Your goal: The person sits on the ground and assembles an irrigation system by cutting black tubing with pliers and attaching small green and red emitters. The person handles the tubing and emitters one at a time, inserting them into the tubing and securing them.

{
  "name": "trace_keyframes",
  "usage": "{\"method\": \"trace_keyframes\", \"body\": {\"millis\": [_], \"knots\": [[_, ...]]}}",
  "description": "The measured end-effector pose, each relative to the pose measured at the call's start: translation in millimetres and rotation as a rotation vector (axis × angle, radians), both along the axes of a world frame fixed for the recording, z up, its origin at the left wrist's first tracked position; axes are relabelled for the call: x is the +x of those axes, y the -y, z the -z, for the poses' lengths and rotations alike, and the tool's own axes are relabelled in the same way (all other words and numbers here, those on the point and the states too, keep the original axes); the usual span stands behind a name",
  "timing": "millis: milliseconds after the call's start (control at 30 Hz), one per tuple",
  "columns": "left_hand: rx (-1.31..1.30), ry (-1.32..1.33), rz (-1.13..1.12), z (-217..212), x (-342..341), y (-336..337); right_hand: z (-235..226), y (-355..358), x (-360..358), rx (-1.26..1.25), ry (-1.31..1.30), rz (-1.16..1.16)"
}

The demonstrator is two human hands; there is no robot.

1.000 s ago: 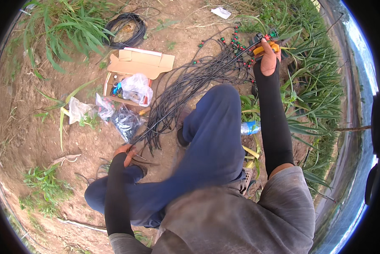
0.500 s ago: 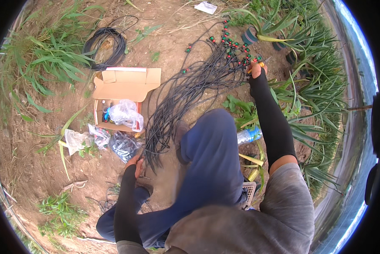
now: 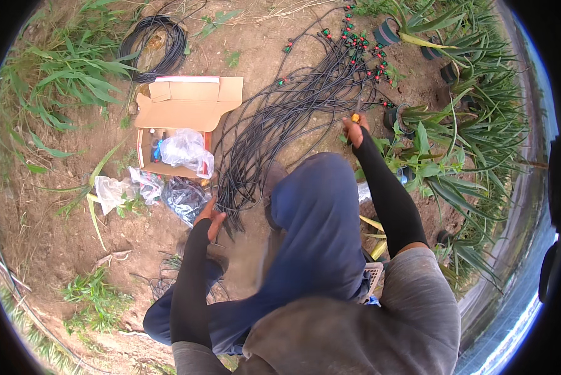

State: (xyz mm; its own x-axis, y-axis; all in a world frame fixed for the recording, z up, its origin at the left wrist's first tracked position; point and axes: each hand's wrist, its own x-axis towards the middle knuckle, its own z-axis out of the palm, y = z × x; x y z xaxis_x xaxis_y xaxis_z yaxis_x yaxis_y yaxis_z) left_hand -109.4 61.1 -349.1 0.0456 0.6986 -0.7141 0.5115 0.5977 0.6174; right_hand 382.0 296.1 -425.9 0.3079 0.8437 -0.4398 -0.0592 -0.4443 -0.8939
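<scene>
A large bundle of thin black tubing (image 3: 293,119) stretches across the soil, with small green-and-red fittings (image 3: 355,40) at its far end. My right hand (image 3: 353,132) is closed round a yellow-handled tool (image 3: 355,117), its thin shaft pointing away from me; it looks like a screwdriver. That hand is just right of the tubing, short of the fittings. Beside the near tube ends is my left hand (image 3: 210,220), its thumb apart from the fingers and nothing plainly in it. Whether its fingertips touch a tube is hard to see.
An opened cardboard box (image 3: 183,119) holds a clear plastic bag (image 3: 183,150) and small parts. More plastic bags (image 3: 183,197) lie before it. A coil of black tubing (image 3: 152,50) is at the far left. Spiky potted plants (image 3: 474,137) line the right side. My bent knee (image 3: 321,187) is between my arms.
My right hand has come back toward me and leftward, away from the fittings, still with the tool. My left hand has moved slightly forward along the near tube ends. The view has shifted a little.
</scene>
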Motion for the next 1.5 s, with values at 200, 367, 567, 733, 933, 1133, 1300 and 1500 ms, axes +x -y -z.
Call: {"method": "trace_keyframes", "body": {"millis": [200,367,567,733,933,1133,1300,1500], "knots": [[0.017,0.171,-0.254,-58.2,-56.2,81.1,72.7,122.9,-72.7,-0.626,0.709,-0.283],[-0.006,-0.061,-0.201,-96.6,-105.2,101.8,75.0,151.6,-75.6,-0.672,0.693,-0.287],[0.128,-0.090,-0.256,-88.7,-132.3,109.8,68.4,162.6,-71.7,-0.636,0.625,-0.271],[0.250,-0.321,-0.007,-102.1,-124.8,69.6,50.8,170.0,-48.6,-0.579,0.496,-0.187],[0.439,-0.433,-0.004,-123.0,-128.5,61.2,2.1,123.4,-30.1,-0.385,0.307,-0.134],[0.614,-0.684,-0.278,-171.9,-161.3,48.8,-144.3,14.9,-85.3,-0.117,0.095,-0.457],[0.571,-0.766,-0.489,-183.6,-190.8,63.7,-265.8,18.9,-222.5,0.034,0.439,-1.196],[0.594,-0.798,-0.607,-186.1,-203.1,72.5,-192.8,98.5,-354.9,0.269,0.757,-1.938]]}}
